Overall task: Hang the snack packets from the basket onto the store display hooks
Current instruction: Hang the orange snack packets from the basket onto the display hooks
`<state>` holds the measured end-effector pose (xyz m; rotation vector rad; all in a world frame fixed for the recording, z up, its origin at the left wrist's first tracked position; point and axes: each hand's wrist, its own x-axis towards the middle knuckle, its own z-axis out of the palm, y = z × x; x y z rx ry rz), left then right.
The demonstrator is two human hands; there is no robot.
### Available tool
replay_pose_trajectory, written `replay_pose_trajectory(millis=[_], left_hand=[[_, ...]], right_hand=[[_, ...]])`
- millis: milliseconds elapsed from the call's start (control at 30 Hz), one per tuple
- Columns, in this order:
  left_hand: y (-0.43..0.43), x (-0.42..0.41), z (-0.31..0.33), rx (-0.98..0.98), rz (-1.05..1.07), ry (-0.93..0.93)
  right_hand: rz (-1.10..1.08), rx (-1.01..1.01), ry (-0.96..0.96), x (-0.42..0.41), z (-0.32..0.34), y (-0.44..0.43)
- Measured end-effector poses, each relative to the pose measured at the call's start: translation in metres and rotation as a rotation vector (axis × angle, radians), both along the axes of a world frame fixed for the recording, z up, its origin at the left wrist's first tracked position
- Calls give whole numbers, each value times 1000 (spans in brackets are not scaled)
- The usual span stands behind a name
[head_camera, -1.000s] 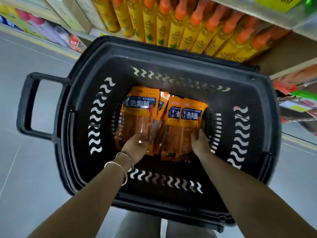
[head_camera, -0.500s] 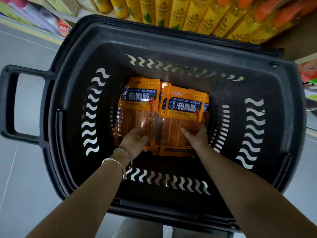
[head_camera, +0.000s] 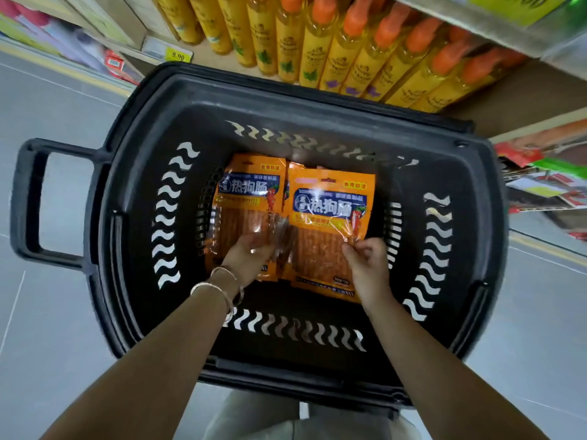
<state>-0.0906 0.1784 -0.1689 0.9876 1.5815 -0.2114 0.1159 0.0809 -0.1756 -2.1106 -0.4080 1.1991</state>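
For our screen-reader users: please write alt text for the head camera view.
Two hands reach into a black basket: the left hand grips the left orange packet, the right hand pinches the right orange packet. Yellow bottles line a shelf behind.

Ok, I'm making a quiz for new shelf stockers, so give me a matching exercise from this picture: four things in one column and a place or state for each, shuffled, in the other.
Things:
1 basket
2 bottles
3 left packet
4 right packet

Places or states:
A held by the left hand
B on the shelf beyond the basket
C black, holds the packets
D pinched at its right edge by the right hand

Pairs: 1-C, 2-B, 3-A, 4-D
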Motion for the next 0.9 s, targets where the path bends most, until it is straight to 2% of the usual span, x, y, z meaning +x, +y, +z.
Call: replay_pose_trajectory(millis=[67, 167, 267, 333, 433, 500, 567, 700, 833, 900], left_hand=[[3, 5, 4, 5, 52, -54], [9, 9, 12, -54, 234, -122], [13, 0, 14, -102, 326, -122], [13, -9, 12, -73, 338, -64], [11, -21, 7, 16, 311, 63], [10, -27, 3, -7, 377, 69], [9, -31, -2, -24, 409, 55], [9, -30, -10, 18, 372, 28], [8, -23, -8, -14, 441, -12], [8, -22, -7, 2, 450, 8]], right_hand=[[-1, 22, 141, -2, 13, 6], [-25, 34, 473, -9, 17, 21], [11, -66, 593, -16, 0, 35], [-3, -145, 480, -13, -19, 39], [-60, -205, 142, 6, -53, 35], [-9, -247, 52, 18, -75, 29], [48, -307, 8, 24, -94, 27], [-7, -431, 105, 22, -119, 31], [49, -388, -18, 11, -113, 28], [57, -346, 51, 7, -105, 25]])
